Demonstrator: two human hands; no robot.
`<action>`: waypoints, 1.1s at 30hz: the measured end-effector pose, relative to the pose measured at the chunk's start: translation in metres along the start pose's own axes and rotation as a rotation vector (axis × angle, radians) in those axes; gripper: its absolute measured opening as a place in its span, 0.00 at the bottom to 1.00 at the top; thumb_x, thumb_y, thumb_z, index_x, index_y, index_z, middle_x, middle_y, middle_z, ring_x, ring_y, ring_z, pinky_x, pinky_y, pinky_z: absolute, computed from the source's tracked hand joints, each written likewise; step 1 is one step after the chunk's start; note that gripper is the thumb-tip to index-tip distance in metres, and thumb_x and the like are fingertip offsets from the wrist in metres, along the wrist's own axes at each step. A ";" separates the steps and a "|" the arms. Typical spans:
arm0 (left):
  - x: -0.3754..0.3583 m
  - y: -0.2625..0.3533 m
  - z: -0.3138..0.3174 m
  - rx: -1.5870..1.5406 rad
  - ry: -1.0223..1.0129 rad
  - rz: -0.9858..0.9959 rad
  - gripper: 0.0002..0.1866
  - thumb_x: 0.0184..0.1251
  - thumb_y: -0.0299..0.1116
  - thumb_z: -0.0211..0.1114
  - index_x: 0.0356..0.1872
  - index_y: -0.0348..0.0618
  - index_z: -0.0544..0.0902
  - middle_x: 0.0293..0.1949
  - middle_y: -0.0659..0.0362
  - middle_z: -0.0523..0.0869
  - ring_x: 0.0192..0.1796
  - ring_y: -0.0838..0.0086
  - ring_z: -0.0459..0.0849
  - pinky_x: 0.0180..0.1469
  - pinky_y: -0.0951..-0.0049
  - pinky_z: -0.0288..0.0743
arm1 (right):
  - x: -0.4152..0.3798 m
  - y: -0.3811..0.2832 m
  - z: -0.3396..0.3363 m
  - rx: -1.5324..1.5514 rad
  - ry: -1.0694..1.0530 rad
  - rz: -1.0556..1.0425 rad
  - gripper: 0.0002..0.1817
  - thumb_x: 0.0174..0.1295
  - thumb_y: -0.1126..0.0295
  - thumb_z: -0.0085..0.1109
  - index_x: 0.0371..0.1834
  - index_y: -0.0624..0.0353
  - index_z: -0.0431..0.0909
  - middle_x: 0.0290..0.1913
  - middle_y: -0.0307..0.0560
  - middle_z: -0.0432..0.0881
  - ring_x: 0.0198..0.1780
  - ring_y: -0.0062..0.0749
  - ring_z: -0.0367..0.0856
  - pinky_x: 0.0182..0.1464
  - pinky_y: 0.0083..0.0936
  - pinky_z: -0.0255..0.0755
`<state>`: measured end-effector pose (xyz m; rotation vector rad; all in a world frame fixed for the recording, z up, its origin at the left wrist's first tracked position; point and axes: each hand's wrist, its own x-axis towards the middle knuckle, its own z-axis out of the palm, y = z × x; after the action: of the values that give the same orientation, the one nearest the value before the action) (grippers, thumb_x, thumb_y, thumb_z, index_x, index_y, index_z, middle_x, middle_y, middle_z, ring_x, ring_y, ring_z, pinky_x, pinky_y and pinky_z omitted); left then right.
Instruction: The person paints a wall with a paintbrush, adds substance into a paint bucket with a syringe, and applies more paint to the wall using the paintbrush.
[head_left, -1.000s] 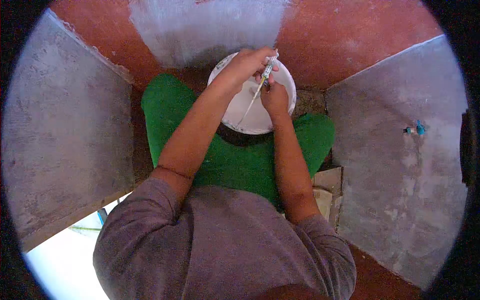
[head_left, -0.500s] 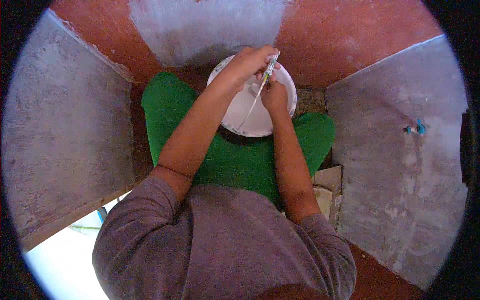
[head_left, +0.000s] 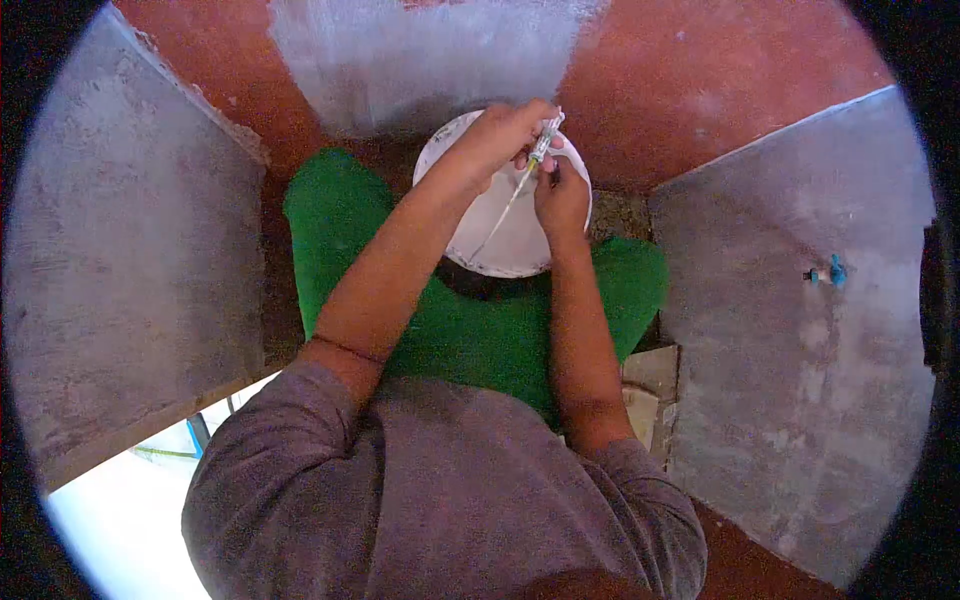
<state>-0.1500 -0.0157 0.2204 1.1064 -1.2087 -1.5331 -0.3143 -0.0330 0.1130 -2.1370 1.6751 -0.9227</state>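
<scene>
A round white bucket stands between my knees, its rim smeared and pale paint inside it. Over it, my left hand is closed around the clear handle of a screwdriver-like tool. The handle has a yellow band, and its long thin shaft, coated pale, slants down and left to the near side of the bucket. My right hand is above the bucket's right side, close below the handle. Its fingers are curled together by a small dark spot; what they hold is hidden.
Ahead rises a red wall with a broad whitish patch. Grey walls stand at left and right, the right one bearing a blue tap. A pale board lies behind my right knee.
My right hand has shifted slightly right and down, a little away from the shaft. The tool has moved slightly, its tip nearer the bucket's near-left rim; my left hand still grips it.
</scene>
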 end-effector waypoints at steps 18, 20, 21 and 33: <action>0.008 -0.012 -0.003 0.039 0.020 -0.006 0.21 0.69 0.40 0.50 0.59 0.41 0.71 0.41 0.54 0.86 0.32 0.72 0.83 0.31 0.74 0.69 | -0.014 0.000 0.034 0.074 -0.465 -0.072 0.14 0.55 0.60 0.58 0.32 0.61 0.80 0.33 0.61 0.82 0.38 0.59 0.80 0.44 0.47 0.72; 0.010 -0.014 -0.002 0.030 0.023 0.004 0.21 0.68 0.39 0.50 0.58 0.41 0.72 0.41 0.54 0.86 0.32 0.72 0.83 0.30 0.75 0.69 | -0.013 0.008 0.022 -0.002 -0.393 -0.068 0.13 0.54 0.61 0.59 0.31 0.62 0.79 0.31 0.61 0.81 0.38 0.59 0.80 0.43 0.48 0.72; 0.011 -0.013 -0.002 0.025 0.027 -0.018 0.21 0.68 0.39 0.50 0.58 0.41 0.73 0.41 0.54 0.86 0.32 0.72 0.83 0.30 0.75 0.69 | -0.010 0.007 0.017 -0.041 -0.358 -0.066 0.13 0.53 0.62 0.59 0.31 0.62 0.79 0.31 0.61 0.81 0.37 0.60 0.80 0.43 0.49 0.72; 0.014 -0.014 -0.006 0.034 0.037 -0.049 0.22 0.68 0.48 0.49 0.52 0.43 0.78 0.39 0.56 0.86 0.31 0.74 0.82 0.30 0.76 0.67 | -0.004 0.015 0.027 0.112 -0.130 0.051 0.11 0.58 0.67 0.57 0.36 0.65 0.78 0.33 0.65 0.81 0.37 0.62 0.80 0.41 0.47 0.73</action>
<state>-0.1485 -0.0279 0.2042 1.1896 -1.1949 -1.5275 -0.3093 -0.0383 0.0834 -2.0261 1.5699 -0.8240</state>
